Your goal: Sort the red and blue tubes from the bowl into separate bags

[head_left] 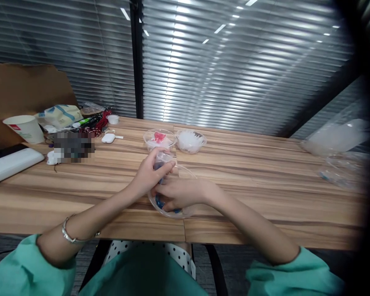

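Note:
A large clear round container (189,211) sits near the table's front edge, with dark blue material (159,202) inside it at the left. My left hand (152,169) is wrapped round a small clear plastic cup or bag (164,157) with something dark in it, over the container's back left rim. My right hand (177,192) reaches into the container, its fingers bent down at the blue material; whether they pinch any of it is hidden. Behind my hands stand a clear bowl with pink and white contents (159,139) and another with white pieces (190,141).
On the left are a paper cup (26,128), a white box-like device (14,165), a cloth pouch (60,116), red and black cords (100,123) and a white earphone case (108,138). Clear plastic bags (336,135) lie at the right. Window blinds rise behind the table.

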`<state>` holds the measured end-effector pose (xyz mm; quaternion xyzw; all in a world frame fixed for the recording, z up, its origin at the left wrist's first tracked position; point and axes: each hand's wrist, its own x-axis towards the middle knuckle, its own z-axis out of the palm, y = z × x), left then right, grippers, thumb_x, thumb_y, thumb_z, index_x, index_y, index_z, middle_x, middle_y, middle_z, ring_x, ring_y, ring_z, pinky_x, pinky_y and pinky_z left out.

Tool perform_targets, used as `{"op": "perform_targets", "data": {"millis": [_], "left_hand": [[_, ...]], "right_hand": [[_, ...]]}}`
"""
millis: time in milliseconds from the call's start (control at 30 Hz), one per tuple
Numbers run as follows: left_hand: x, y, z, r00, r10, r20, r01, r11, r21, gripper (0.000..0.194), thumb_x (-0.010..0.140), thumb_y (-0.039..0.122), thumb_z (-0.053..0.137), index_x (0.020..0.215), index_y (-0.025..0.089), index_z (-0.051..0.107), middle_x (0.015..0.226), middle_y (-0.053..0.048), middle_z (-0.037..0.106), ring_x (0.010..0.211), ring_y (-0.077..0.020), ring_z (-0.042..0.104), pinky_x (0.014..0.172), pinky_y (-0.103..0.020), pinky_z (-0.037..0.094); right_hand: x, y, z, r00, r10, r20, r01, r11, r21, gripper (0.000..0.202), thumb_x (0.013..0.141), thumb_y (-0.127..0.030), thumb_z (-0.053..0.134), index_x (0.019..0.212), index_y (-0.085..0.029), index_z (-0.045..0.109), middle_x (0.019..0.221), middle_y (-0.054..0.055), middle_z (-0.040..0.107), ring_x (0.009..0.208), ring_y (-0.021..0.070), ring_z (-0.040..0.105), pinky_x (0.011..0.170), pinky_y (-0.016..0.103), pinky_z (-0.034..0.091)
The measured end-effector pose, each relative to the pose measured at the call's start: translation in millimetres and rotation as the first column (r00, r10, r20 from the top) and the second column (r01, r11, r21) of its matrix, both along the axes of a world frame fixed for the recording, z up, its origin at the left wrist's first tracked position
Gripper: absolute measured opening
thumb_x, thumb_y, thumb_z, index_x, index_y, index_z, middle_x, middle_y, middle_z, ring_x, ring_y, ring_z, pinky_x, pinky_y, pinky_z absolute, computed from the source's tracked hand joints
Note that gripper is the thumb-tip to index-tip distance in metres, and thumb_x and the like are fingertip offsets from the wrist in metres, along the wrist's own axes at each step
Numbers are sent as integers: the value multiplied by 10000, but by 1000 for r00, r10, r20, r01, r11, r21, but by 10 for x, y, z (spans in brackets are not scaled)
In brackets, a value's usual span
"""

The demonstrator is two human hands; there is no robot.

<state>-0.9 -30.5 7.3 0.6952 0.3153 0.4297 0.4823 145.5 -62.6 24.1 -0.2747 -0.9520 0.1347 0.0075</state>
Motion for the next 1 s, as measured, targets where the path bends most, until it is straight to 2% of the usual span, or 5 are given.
{"op": "perform_targets", "data": {"millis": [200,400,767,867,1000], "left_hand": [[-48,-71,45,989,48,-139,-24,985,172,305,856,357,640,1101,207,540,944,-2,622,820,-147,571,760,-261,434],[-77,-102,83,989,42,-139,-19,987,157,333,863,415,628,1108,208,537,918,-5,608,810,-158,559,750,-273,423],[-161,-102,-51,996,-32,-80,44,987,155,373,867,478,636,1115,223,522,876,-10,598,786,-171,569,709,-276,432],[-172,-98,-49,997,34,-74,-18,978,207,326,883,469,620,1072,213,548,961,-27,590,854,-175,567,773,-290,432],[-157,-94,-50,985,101,-139,-55,951,305,301,872,460,639,1018,205,574,1008,-37,562,945,-190,543,827,-301,418]], "right_hand": [[-13,-33,-53,996,-17,-87,3,987,-160,145,851,-99,542,937,-152,647,883,38,682,699,134,568,625,239,460],[-4,-55,-68,992,-101,-71,79,961,-265,193,783,-87,557,921,-174,660,797,4,654,625,111,518,542,214,394],[214,-45,106,902,-288,-322,227,950,-215,133,697,-37,565,686,-167,537,670,-43,508,574,73,427,511,205,330],[312,3,129,776,-347,-526,272,938,-216,139,742,-37,567,773,-168,600,712,-34,554,634,87,501,583,216,401],[412,100,126,395,-477,-785,357,867,-348,49,799,-138,643,837,-166,633,823,6,623,701,107,560,645,252,459]]}}
